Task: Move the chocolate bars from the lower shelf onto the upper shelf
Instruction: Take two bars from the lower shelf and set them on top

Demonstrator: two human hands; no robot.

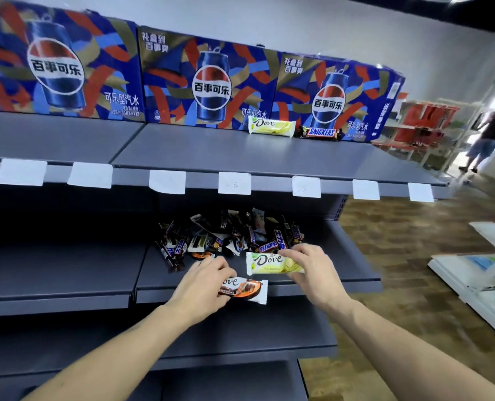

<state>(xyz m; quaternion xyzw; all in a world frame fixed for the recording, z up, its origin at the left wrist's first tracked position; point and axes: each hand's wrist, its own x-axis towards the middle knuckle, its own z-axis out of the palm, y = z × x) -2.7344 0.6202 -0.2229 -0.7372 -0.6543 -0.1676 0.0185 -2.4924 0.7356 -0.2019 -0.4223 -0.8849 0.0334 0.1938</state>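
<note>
two bars point(295, 129) on the upper shelf point(211, 157); left hand point(204, 282) fingers grip one brown dove bar point(244, 289), right hand point(312, 270) one yellow point(269, 263).

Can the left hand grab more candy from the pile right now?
Probably not yet. The left hand already holds a brown chocolate bar, so its fingers are busy, though nothing blocks the way to the pile.

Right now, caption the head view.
Left hand grips brown Dove bar, right hand yellow Dove bar at lower shelf.
</note>
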